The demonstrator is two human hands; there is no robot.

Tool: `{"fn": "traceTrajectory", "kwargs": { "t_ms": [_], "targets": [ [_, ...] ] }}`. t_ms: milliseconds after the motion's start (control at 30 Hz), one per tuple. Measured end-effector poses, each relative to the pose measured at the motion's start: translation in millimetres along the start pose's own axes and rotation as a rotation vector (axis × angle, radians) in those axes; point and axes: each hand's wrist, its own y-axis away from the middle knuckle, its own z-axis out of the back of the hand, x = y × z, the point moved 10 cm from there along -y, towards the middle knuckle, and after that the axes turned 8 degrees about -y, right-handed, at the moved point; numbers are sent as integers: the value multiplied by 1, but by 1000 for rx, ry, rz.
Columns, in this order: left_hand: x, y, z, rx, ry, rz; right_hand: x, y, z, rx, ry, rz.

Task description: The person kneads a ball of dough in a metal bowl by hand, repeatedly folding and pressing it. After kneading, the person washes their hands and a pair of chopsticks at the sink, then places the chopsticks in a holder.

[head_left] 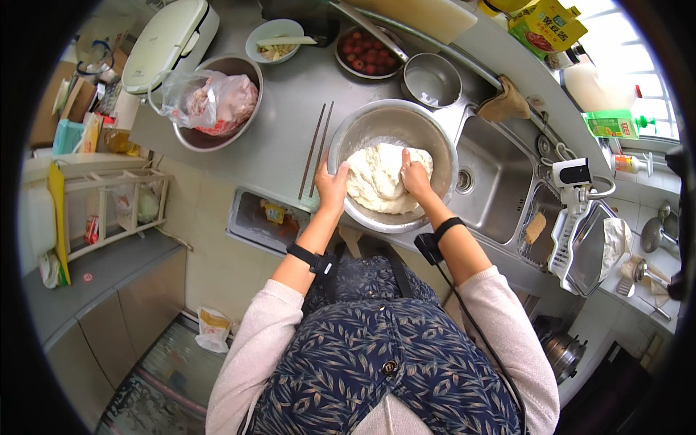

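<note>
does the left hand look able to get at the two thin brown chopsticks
Likely yes: the left hand is at the rim of the round metal bowl, and the chopsticks lie close beside it, with nothing between.

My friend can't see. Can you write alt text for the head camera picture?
A person's right hand presses on pale dough in a large metal bowl, while the left hand holds the rim. Chopsticks lie left of the bowl, a sink is right of it, and red food sits beyond.

Cream-white dough (pixel 384 177), silver bowl (pixel 366 130)
The apron (pixel 391 341) is navy with pale leaves; sleeves (pixel 264 337) are pinkish, chopsticks (pixel 312 152) brown.
</note>
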Motion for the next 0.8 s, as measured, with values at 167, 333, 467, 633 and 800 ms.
{"fn": "traceTrajectory", "kwargs": {
  "t_ms": [167,333,467,633,800],
  "targets": [
    [4,-2,1,1,25,-34,1,25,-8,332,-227,-241],
    [7,-9,8,-92,-173,-149,94,68,11,513,389,249],
    [3,-6,9,-101,-158,-152,93,68,-53,534,227,57],
    [-12,-2,8,-35,-229,-177,79,56,-85,249,428,307],
    [-19,-3,10,-59,-317,-262,85,59,-77,360,386,257]
  ]
}}
